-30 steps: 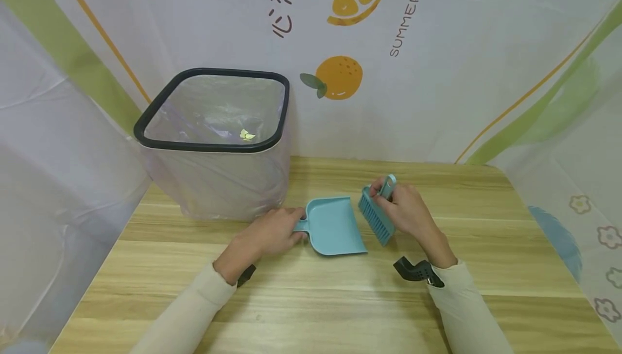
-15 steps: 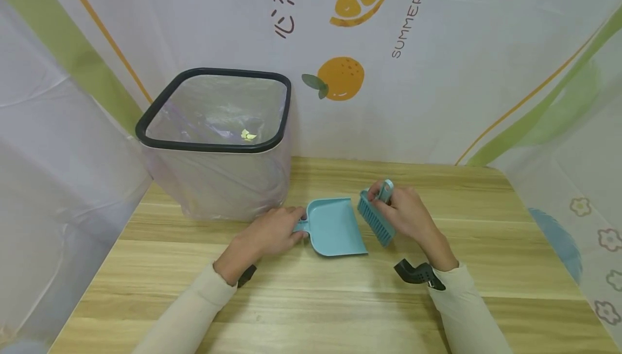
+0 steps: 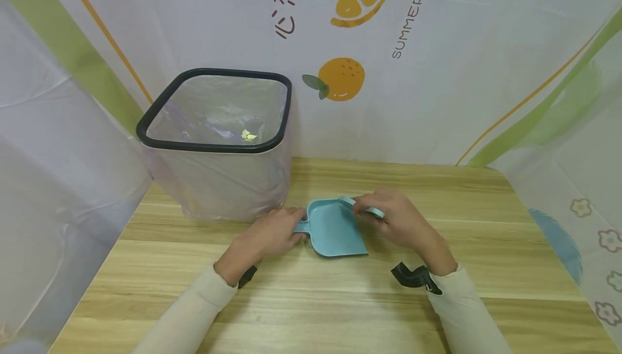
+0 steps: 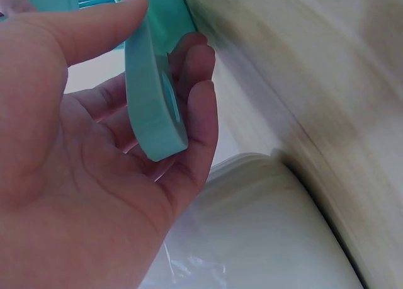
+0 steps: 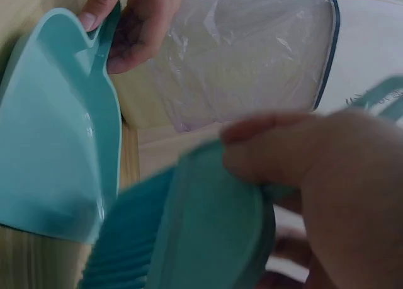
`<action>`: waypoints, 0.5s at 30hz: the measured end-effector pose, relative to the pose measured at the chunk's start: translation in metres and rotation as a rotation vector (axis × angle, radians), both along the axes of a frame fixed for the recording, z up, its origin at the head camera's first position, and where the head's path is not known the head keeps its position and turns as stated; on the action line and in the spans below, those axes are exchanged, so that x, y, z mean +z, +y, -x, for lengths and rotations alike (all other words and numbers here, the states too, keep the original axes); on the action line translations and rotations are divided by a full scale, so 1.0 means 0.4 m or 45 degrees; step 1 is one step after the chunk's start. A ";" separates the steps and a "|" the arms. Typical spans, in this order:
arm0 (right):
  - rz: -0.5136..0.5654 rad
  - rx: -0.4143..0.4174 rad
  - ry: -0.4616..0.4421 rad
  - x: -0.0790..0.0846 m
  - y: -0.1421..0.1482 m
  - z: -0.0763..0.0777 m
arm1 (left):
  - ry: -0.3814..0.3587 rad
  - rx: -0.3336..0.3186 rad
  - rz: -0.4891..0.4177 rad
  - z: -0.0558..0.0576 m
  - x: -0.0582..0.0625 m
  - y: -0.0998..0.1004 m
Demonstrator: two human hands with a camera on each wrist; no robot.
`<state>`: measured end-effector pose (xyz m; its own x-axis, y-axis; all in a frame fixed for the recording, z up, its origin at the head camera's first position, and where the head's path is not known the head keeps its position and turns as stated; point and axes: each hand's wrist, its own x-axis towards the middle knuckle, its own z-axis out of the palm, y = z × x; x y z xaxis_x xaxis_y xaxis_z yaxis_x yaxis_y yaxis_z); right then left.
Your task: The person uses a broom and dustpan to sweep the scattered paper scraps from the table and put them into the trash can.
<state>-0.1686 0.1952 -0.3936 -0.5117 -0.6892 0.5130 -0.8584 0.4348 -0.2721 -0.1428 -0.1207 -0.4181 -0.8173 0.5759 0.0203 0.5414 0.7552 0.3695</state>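
Note:
A light blue dustpan (image 3: 334, 230) lies on the wooden table, its wide lip toward the right. My left hand (image 3: 272, 231) grips its short handle (image 4: 154, 106), thumb on one side and fingers curled round the other. In my right hand (image 3: 400, 216) is a matching small hand brush (image 5: 214, 220), held near where handle and head meet. The brush is over the dustpan's far right corner, its bristles (image 5: 132, 232) toward the pan. In the head view my fingers cover much of the brush. No debris can be made out in the pan.
Behind my left hand stands a bin (image 3: 218, 181) with a black rim (image 3: 214, 148) and a clear liner; a small yellowish scrap (image 3: 248, 135) shows inside it. A printed curtain (image 3: 437, 100) hangs along the table's back edge.
My right hand has turned the brush and brought it left, from beside the dustpan's lip to over its far right corner. The left hand and dustpan stay put.

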 end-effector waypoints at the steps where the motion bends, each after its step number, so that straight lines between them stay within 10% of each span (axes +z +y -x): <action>1: -0.013 0.042 0.014 -0.001 -0.003 -0.001 | 0.002 -0.001 -0.002 0.000 -0.001 0.000; 15: -0.195 0.172 -0.052 0.006 -0.020 -0.019 | 0.013 0.004 -0.008 -0.003 0.001 0.001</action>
<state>-0.1612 0.1872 -0.3911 -0.4273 -0.8213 0.3779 -0.9015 0.3551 -0.2475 -0.1416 -0.1205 -0.4179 -0.8190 0.5729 0.0325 0.5427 0.7548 0.3685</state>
